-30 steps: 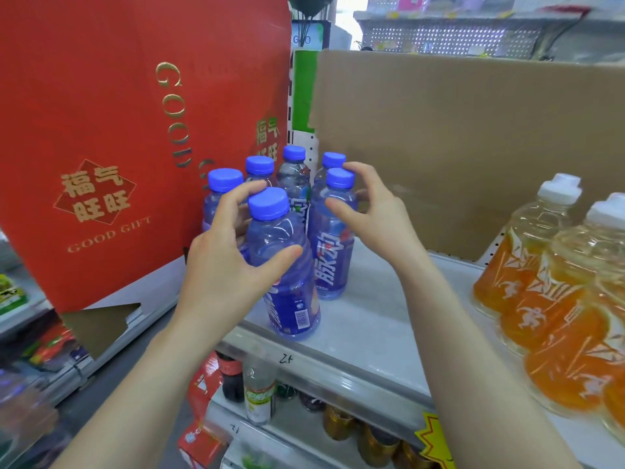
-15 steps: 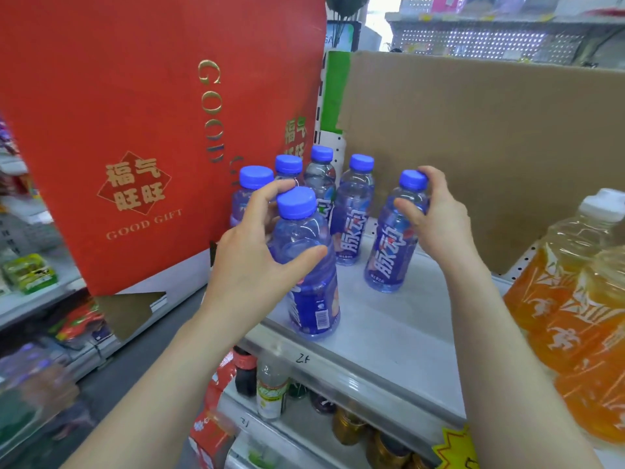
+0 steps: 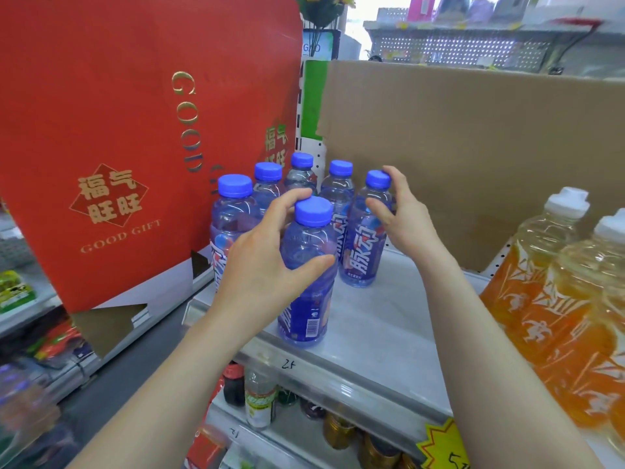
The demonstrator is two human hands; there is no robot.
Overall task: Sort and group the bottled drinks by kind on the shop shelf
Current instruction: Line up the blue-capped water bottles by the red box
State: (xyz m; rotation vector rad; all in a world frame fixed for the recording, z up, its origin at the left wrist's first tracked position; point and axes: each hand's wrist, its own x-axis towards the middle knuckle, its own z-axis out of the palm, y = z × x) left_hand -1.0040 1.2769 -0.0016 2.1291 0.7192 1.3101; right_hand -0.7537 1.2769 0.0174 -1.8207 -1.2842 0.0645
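The shelf (image 3: pixel 378 319) carries big orange drink bottles (image 3: pixel 554 299) at its right end and a group of six blue-capped bottles (image 3: pixel 338 198) near its left front corner, beside a red gift box (image 3: pixel 118 137). These blue bottles look full, so rather heavy, stiff and smooth, and I think it is safest to hold them around the body under the shoulder. The left hand (image 3: pixel 260 269) is wrapped around the front bottle (image 3: pixel 306 275) at the front edge, thumb across its body, while the right hand (image 3: pixel 402 218) pinches the right bottle (image 3: pixel 363 242) at its cap and neck.

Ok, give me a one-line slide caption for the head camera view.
Both hands grip blue-capped bottles: left hand on the front bottle, right hand on its neighbour, orange drinks waiting alongside.
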